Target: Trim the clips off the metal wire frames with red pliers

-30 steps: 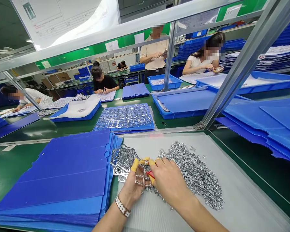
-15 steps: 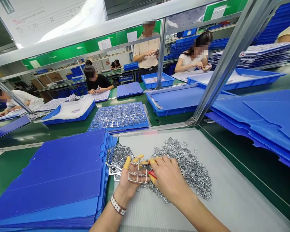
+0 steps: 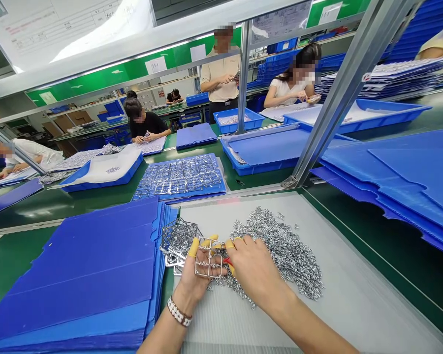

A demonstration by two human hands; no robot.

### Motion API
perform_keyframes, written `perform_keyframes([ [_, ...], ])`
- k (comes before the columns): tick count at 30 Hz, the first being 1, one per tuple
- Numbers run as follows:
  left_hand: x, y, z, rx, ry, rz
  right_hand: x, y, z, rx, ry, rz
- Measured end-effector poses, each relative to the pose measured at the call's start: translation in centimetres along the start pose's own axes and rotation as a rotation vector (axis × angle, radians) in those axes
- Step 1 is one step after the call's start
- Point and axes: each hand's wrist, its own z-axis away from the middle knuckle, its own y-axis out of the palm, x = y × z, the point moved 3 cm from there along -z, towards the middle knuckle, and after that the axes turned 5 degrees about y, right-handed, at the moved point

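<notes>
A small silvery grid-like frame with little parts on it point(image 3: 208, 276) rests across the fingers of my left hand point(image 3: 192, 281), which is closed on it palm up. Yellow finger covers sit on several fingertips. My right hand point(image 3: 256, 273) is closed around red-handled pliers point(image 3: 228, 261) at the frame's right side; the pliers' tip is partly hidden among the fingers. Beneath and behind the right hand spreads a heap of small silvery pieces point(image 3: 284, 255). More silvery frames point(image 3: 179, 238) lie in a tangled pile just beyond my left hand.
A translucent sheet point(image 3: 339, 314) covers the work surface. Blue plastic boards point(image 3: 96, 265) are stacked at left, others point(image 3: 398, 167) at right. Ahead, a metal post point(image 3: 332, 98) rises near a blue tray point(image 3: 266, 147) and a board of frames point(image 3: 180, 174). Several people work across the bench.
The right hand has turned slightly at the frame, and less of the red handles shows. The whole view has shifted a little; the left hand keeps its hold.
</notes>
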Motion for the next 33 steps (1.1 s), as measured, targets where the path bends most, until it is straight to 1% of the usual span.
perform_keyframes([
  [7, -0.5, 0.4, 0.2, 0.025, -0.007, 0.067, -0.2, -0.2, 1.0, -0.037, 0.046, -0.039],
  [12, -0.7, 0.5, 0.0, 0.029, -0.011, 0.094, 0.7, 0.2, 1.9, -0.023, 0.004, -0.068],
  [17, -0.5, 0.3, -0.1, 0.038, -0.006, 0.088, 1.0, 0.6, 1.9, -0.016, -0.014, -0.082],
  [28, -0.5, 0.3, 0.0, 0.012, -0.002, 0.034, 1.4, 0.3, 1.9, 0.011, -0.067, -0.008],
  [33, -0.8, 0.6, 0.1, 0.04, -0.005, 0.054, 0.9, -0.1, 2.2, -0.021, -0.047, -0.062],
])
